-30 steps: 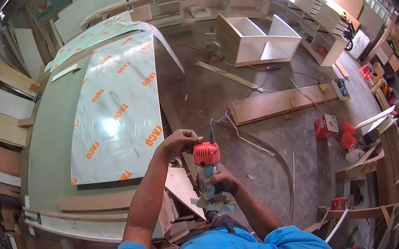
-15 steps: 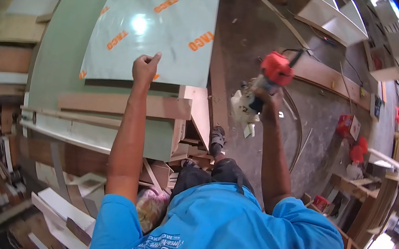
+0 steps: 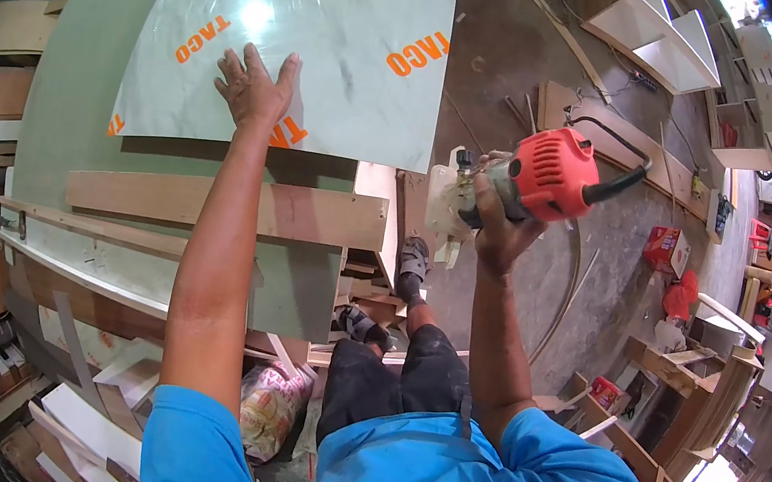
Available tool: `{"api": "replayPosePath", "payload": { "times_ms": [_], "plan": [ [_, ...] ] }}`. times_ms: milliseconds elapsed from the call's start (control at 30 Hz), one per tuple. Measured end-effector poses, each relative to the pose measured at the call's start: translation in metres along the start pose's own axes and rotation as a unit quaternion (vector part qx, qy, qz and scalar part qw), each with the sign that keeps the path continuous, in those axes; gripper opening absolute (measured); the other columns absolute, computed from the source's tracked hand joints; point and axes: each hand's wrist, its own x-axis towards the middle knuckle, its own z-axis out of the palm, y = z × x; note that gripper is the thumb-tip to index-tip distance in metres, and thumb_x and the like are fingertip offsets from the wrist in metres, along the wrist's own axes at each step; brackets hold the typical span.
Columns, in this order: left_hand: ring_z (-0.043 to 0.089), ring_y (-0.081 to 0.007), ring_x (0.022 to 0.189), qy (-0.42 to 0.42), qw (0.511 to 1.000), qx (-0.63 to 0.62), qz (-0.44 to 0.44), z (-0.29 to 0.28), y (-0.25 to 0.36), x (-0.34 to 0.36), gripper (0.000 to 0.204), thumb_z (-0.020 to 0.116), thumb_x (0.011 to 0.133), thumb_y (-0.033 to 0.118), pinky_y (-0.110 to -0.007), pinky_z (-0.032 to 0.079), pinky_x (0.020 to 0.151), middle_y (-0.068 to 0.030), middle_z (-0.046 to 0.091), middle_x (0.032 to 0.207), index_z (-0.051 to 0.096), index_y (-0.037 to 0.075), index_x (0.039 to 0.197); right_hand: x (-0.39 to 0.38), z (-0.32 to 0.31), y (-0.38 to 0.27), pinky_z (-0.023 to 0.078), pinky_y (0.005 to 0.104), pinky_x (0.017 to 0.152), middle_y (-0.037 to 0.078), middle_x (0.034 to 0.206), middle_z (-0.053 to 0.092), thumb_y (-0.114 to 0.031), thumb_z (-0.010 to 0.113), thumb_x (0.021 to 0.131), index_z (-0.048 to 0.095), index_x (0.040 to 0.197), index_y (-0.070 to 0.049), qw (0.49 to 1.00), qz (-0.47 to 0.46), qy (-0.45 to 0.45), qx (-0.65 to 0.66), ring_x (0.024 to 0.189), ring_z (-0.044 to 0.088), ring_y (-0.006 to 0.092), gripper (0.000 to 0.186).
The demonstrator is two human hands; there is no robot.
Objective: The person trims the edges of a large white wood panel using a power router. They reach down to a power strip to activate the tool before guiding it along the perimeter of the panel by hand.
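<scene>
A marble-patterned white sheet [image 3: 347, 90] with orange printing lies on the pale green workbench [image 3: 74, 93]. My left hand [image 3: 257, 92] is spread open over the sheet near its front edge, and appears to rest on it. In my right hand [image 3: 503, 222] is a red and grey trim router [image 3: 551, 175], held tilted in the air right of the sheet. Its pale base [image 3: 450, 196] faces the sheet, and a black cord runs from its red end. My right fingers are partly hidden behind the router's body.
A wooden board [image 3: 225, 204] lies on the bench in front of the sheet. White cabinet boxes [image 3: 656, 38] stand at the far right, with a long plank [image 3: 631, 156] on the floor. A red box [image 3: 666, 251] sits farther right. Offcuts and a printed sack [image 3: 272, 406] are below the bench.
My left hand has gone from curled with the thumb up to spread flat at the sheet. The router has turned, its red end swinging right and nearer.
</scene>
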Motion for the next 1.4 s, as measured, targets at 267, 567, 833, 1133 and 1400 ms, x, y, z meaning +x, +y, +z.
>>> {"api": "replayPosePath", "payload": {
  "times_ms": [267, 567, 833, 1133, 1400],
  "plan": [
    [0.008, -0.0359, 0.155, 0.015, 0.999, 0.033, -0.027, 0.008, 0.018, -0.005, 0.095, 0.031, 0.093, 0.075, -0.052, 0.002, 0.125, -0.0245, 0.017, 0.164, 0.022, 0.006, 0.159, -0.015, 0.028, 0.01, 0.054, 0.0356, 0.088, 0.015, 0.113, 0.064, 0.001, 0.074, 0.077, 0.05, 0.128, 0.002, 0.997, -0.045, -0.038, -0.043, 0.101, 0.065, 0.0224, 0.056],
    [0.009, -0.0357, 0.155, 0.025, 0.999, 0.038, -0.024, 0.011, 0.017, -0.006, 0.094, 0.03, 0.094, 0.074, -0.052, 0.003, 0.125, -0.0243, 0.018, 0.164, 0.023, 0.006, 0.159, -0.03, 0.047, 0.019, 0.053, 0.0344, 0.09, 0.014, 0.117, 0.062, -0.008, 0.078, 0.078, 0.051, 0.128, 0.001, 0.992, -0.047, -0.059, -0.1, 0.103, 0.063, 0.0203, 0.058],
    [0.01, -0.0381, 0.154, 0.041, 0.998, 0.038, -0.014, 0.018, 0.015, -0.005, 0.096, 0.028, 0.094, 0.076, -0.055, 0.005, 0.124, -0.0266, 0.017, 0.163, 0.023, 0.006, 0.159, -0.027, 0.047, 0.016, 0.051, 0.0327, 0.091, 0.011, 0.118, 0.061, -0.005, 0.074, 0.081, 0.052, 0.128, 0.0, 0.99, -0.04, -0.094, -0.099, 0.103, 0.062, 0.0177, 0.053],
    [0.01, -0.0407, 0.154, 0.037, 0.998, 0.052, -0.01, 0.02, 0.015, -0.004, 0.098, 0.026, 0.094, 0.079, -0.057, 0.006, 0.123, -0.029, 0.016, 0.163, 0.022, 0.006, 0.159, -0.027, 0.039, 0.032, 0.051, 0.0319, 0.088, 0.011, 0.114, 0.063, -0.022, 0.08, 0.079, 0.055, 0.124, 0.001, 0.991, -0.03, -0.073, -0.108, 0.099, 0.062, 0.0167, 0.057],
    [0.007, -0.0384, 0.155, 0.019, 0.998, 0.051, -0.02, 0.016, 0.018, -0.004, 0.097, 0.026, 0.094, 0.076, -0.055, 0.004, 0.124, -0.027, 0.015, 0.164, 0.02, 0.005, 0.16, -0.021, 0.045, 0.036, 0.051, 0.0314, 0.088, 0.011, 0.115, 0.063, -0.02, 0.08, 0.079, 0.054, 0.125, 0.0, 0.99, -0.068, -0.054, -0.112, 0.1, 0.062, 0.0167, 0.057]
  ]
}}
